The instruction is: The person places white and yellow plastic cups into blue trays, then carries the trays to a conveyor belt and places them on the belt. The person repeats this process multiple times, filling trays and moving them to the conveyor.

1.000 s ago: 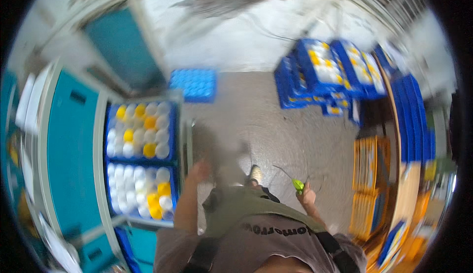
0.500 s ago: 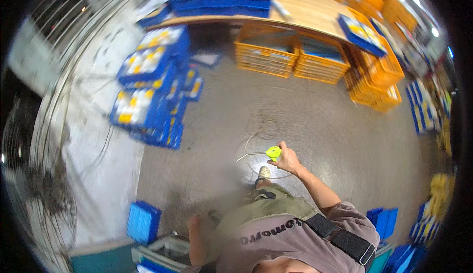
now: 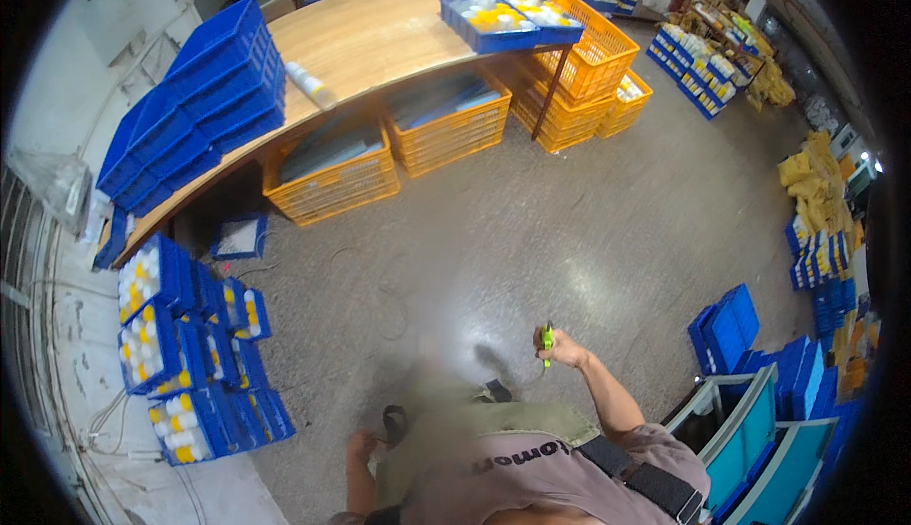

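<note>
My right hand (image 3: 567,349) is closed round a yellow-green air blow gun (image 3: 545,338), held out in front of my body above the grey floor. The gun's thin metal nozzle is hard to make out at this angle. My left hand (image 3: 362,445) hangs low beside the olive apron (image 3: 418,440), near a black strap loop (image 3: 395,421). Its fingers are too small and blurred to read, and I see no thing in it.
A long wooden table (image 3: 351,27) bears stacked blue crates (image 3: 204,98). Orange crates (image 3: 332,188) stand beneath it. Blue trays of white and yellow bottles (image 3: 195,364) are piled at the left. Teal-sided grey-framed bins (image 3: 735,449) stand at the lower right.
My view has swung to the right, bringing more of the table and the right side in. The blow gun, still in my right hand, has turned; its nozzle no longer shows pointing left.
</note>
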Available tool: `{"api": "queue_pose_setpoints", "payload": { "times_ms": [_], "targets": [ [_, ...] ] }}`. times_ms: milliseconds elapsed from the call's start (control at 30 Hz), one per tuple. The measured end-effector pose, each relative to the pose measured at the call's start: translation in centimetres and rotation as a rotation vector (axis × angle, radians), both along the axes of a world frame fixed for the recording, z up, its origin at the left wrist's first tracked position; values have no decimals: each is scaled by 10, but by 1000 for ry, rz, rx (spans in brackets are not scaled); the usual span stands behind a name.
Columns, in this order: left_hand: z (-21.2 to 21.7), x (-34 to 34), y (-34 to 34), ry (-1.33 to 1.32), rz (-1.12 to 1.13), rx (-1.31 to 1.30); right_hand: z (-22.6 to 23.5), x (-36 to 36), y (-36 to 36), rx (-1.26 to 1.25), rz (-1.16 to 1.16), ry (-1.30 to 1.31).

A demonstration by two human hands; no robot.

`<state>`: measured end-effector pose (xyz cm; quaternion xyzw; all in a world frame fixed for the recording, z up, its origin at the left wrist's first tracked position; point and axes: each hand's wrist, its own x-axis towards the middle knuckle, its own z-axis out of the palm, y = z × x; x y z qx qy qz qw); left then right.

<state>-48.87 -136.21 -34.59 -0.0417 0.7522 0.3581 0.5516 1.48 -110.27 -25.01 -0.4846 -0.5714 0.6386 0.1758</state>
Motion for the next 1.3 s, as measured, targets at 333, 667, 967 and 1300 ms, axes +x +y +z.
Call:
{"api": "queue_pose_setpoints", "payload": {
  "times_ms": [333,667,967,1300],
  "targets": [
    [-69,-39,360,-98,77,-36,30,51,257,84,-258,-74],
    [19,219,840,-330,-372,490,48,113,456,165,-193,-154],
    [-3,431,1027,-352,-616,665,11,161,671,-35,-72,187],
    [149,414,1209,-420,456,518,-46,206,748,-129,18,79]
  ]
}}
